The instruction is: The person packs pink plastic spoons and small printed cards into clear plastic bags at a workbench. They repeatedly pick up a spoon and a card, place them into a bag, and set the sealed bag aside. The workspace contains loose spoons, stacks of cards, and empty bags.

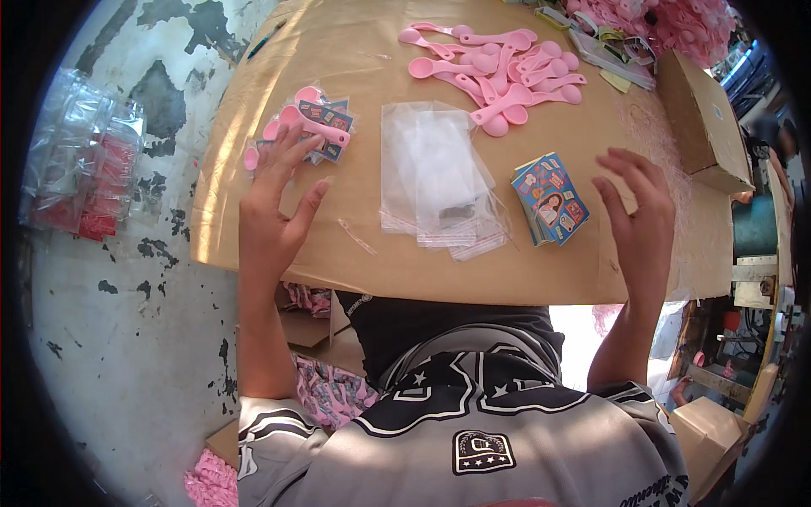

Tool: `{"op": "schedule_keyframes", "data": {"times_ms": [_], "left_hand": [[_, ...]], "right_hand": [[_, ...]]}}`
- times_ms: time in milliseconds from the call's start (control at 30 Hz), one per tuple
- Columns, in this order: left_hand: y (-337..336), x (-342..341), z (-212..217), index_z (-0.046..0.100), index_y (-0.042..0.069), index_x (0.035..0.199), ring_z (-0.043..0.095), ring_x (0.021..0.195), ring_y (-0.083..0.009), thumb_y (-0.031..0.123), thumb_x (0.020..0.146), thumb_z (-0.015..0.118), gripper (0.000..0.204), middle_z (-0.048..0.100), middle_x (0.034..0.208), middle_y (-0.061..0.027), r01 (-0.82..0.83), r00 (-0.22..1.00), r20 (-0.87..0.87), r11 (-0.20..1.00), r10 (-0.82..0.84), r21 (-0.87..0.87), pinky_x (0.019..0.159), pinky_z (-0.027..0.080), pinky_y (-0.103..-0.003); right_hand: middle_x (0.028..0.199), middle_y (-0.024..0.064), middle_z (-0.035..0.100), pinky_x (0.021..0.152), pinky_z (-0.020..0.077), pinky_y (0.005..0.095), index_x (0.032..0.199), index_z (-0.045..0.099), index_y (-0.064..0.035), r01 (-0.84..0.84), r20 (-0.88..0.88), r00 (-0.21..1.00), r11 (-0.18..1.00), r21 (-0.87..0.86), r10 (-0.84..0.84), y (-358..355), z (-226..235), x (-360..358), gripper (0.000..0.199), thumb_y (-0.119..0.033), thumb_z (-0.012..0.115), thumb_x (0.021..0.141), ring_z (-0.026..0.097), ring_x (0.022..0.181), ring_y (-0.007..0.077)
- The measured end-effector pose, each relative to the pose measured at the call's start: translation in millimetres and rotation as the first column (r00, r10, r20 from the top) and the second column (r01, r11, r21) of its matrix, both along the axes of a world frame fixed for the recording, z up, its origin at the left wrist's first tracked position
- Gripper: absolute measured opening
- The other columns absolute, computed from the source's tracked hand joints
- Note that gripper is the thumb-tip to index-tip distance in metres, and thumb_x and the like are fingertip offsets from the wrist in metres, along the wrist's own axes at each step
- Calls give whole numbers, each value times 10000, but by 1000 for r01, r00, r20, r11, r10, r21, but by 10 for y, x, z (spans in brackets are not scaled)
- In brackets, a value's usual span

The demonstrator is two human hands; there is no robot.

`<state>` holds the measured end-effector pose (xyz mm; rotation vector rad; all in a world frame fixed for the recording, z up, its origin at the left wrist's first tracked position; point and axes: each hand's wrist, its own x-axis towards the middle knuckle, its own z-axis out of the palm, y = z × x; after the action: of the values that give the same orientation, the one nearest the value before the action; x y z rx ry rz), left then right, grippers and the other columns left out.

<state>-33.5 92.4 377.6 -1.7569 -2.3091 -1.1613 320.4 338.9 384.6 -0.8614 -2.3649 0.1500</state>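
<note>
The person is sitting at a cardboard-covered table [253,228], and everything here is placed relative to the stack of clear plastic bags [435,173] lying near its middle.

The left hand [274,203] is hovering left of that stack, fingers spread wide and gripping nothing; its fingertips [291,144] are reaching the near edge of a small pile of packed pink spoons [308,127], bagged with printed cards, and seem to be just touching it, though the angle is making contact hard to confirm.

The right hand [638,215] is lifting right of the stack, palm open, fingers loosely curled and holding nothing. Between it and the bags, a small stack of colourful printed cards [551,200] is lying flat, just beside the bags and apart from the hand.

Beyond the stack, toward the far edge, loose pink spoons [498,72] are lying in a scattered heap. Far to the right of the bags a brown cardboard box [701,127] is sitting. Off the table, well left of the stack, a bundle of clear bags with red strips [84,169] is resting on the worn floor.
</note>
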Motion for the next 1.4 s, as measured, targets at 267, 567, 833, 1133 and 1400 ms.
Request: {"op": "schedule_keyframes", "data": {"times_ms": [267, 567, 833, 1133, 1400], "left_hand": [[333, -574, -432, 437, 235, 1687, 213, 1680, -356, 424, 1103, 591, 632, 289, 1803, -117, -5, 912, -397, 965, -104, -264, 1342, 175, -564], [177, -1047, -293, 464, 149, 1657, 317, 1637, -321, 340, 1097, 628, 614, 358, 1765, -112, -15, 935, -354, 991, -33, -132, 1294, 303, -480], [427, 295, -49, 676, 5, 1028, 657, 911, -321, 373, 1027, 754, 376, 683, 998, -153, -128, 991, 20, 967, 136, -220, 816, 513, -462], [581, 354, -353, 606, -7, 871, 617, 748, -267, 328, 1026, 770, 404, 638, 821, -124, -103, 976, 153, 952, 152, -290, 713, 491, -402], [435, 179, -455, 710, -29, 975, 603, 750, -95, 212, 1050, 750, 256, 694, 813, -32, -187, 777, 589, 975, 222, -121, 696, 494, -282]], "right_hand": [[1267, 114, 751, 1021, 530, 335, 1341, 696, 37, -339, -403, 915, 577, -743, 18, 440, 332, 648, 350, -141, 740, 1043, 696, 1157, 158], [1141, 92, 752, 999, 535, 364, 1118, 730, -27, 342, -188, 914, 932, -117, -359, 471, 4, 683, 191, -191, 767, 1028, 699, 1077, 222], [893, 19, 661, 737, 472, 292, 1252, 724, -39, 39, -7, 999, 908, -416, -46, 43, -51, 48, 339, -254, 803, 1004, 587, 842, 120], [817, -16, 639, 670, 453, 239, 1012, 674, -25, -114, -188, 978, 530, -840, -88, 71, -278, -37, 289, -223, 876, 956, 566, 752, 52], [832, -13, 686, 719, 474, 223, 1015, 725, 13, -159, -305, 935, 557, -815, -179, 78, -342, 12, 225, -204, 739, 1071, 598, 797, 40]]}}
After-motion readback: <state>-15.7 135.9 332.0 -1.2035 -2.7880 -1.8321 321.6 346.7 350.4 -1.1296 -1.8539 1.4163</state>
